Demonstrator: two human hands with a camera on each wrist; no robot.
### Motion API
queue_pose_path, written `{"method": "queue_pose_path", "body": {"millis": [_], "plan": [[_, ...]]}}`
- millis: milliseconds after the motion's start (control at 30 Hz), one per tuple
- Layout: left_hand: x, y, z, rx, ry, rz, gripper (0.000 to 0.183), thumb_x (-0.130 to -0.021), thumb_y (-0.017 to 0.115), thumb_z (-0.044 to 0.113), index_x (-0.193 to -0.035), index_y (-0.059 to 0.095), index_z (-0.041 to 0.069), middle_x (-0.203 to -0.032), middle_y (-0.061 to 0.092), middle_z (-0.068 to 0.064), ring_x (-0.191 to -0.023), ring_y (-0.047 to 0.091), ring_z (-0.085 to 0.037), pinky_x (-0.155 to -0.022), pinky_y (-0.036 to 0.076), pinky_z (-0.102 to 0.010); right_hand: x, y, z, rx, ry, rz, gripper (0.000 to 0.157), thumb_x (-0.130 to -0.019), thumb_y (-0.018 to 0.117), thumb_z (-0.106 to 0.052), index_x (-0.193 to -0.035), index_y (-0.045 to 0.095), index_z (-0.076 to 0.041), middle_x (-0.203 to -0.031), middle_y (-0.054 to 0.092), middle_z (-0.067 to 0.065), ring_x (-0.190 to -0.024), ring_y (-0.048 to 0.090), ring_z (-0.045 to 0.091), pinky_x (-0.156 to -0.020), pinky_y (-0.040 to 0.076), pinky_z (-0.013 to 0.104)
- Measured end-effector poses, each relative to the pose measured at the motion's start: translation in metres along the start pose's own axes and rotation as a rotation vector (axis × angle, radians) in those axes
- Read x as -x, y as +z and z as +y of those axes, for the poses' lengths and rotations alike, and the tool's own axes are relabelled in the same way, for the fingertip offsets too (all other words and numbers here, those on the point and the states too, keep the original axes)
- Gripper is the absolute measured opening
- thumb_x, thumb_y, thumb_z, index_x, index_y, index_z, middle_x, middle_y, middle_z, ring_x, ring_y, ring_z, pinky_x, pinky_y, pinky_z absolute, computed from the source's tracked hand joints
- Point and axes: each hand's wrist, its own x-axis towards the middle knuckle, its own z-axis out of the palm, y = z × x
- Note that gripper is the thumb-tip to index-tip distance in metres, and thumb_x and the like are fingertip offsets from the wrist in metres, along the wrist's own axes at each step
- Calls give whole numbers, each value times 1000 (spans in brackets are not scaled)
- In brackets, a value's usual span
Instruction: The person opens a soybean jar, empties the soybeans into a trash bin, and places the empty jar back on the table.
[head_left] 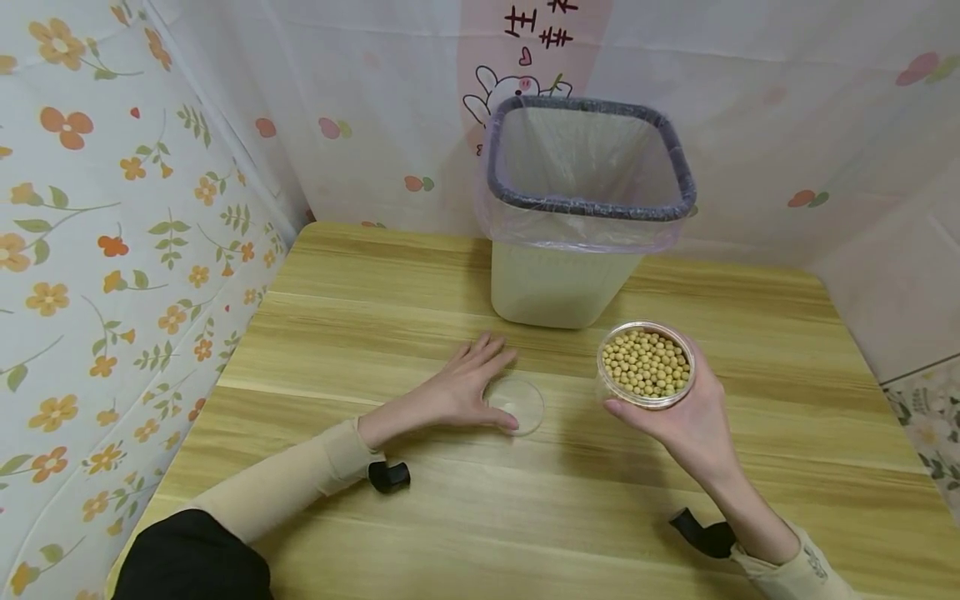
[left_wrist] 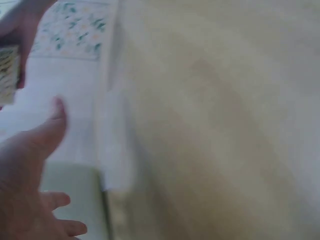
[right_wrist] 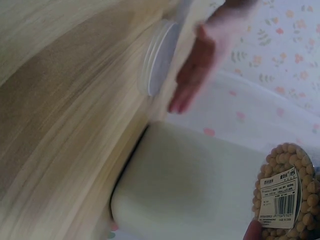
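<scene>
Head view: the right hand [head_left: 701, 417] grips a clear jar [head_left: 602, 371] of yellow beans [head_left: 647, 362], thumb curled round the near side, its open mouth facing up. The jar is held above the tabletop [head_left: 337, 350], between two and three o'clock of a clear round lid [head_left: 528, 408] that lies flat there. Just at the lid's nine-to-ten o'clock, the left hand [head_left: 467, 392] has its fingers spread, holding nothing; the right wrist view shows it apart from the lid. From the jar, a pale bin [head_left: 547, 287] with a dark rim [head_left: 588, 206] and a thin plastic liner stands at eleven o'clock. A barcode label [right_wrist: 281, 200] shows on the jar in the right wrist view. Flower-patterned cloth [head_left: 172, 250] hangs at the tabletop's ten o'clock.
</scene>
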Motion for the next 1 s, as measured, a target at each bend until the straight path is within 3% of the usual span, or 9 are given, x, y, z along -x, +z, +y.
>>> {"method": "queue_pose_path", "body": {"millis": [200, 467, 600, 767, 1000], "plan": [[-3, -44, -3, 109, -59, 220, 85, -84, 58, 60, -149, 25, 17, -157, 20, -11, -145, 20, -34, -114, 21, -56, -1, -5, -3, 17, 3, 28, 93, -56, 89, -4, -136, 44, -21, -126, 54, -4, -113, 52, 3, -89, 42, 8], [0, -104, -12, 221, -109, 395, 77, -88, 49, 62, -150, 24, 24, -156, 25, -5, -143, 25, -26, -115, 25, -51, -5, -11, -5, -6, -23, 33, 94, -55, 89, 0, -136, 45, -20, -127, 55, -3, -114, 53, 5, -89, 44, 9], [-5, -127, -15, 270, -96, 450, 73, -91, 46, 60, -148, 30, 19, -154, 30, -6, -144, 25, -25, -116, 23, -51, -8, -15, -9, -2, -39, 50, 95, -54, 89, 1, -136, 45, -19, -126, 55, -3, -113, 53, 5, -88, 44, 9], [-15, -145, -20, 311, -90, 479, 69, -92, 43, 59, -146, 34, 16, -151, 36, -5, -140, 33, -24, -113, 29, -48, -16, -22, -18, 2, -64, 74, 93, -53, 88, 2, -134, 46, -17, -124, 56, -3, -111, 54, 5, -87, 45, 10], [-37, -169, -17, 489, -75, 550, 56, -96, 43, 50, -139, 45, 15, -137, 51, -2, -124, 48, -15, -104, 41, -37, -30, -40, -35, 13, -112, 125, 94, -52, 88, 5, -134, 47, -16, -124, 56, -4, -111, 54, 7, -88, 44, 10]]}}
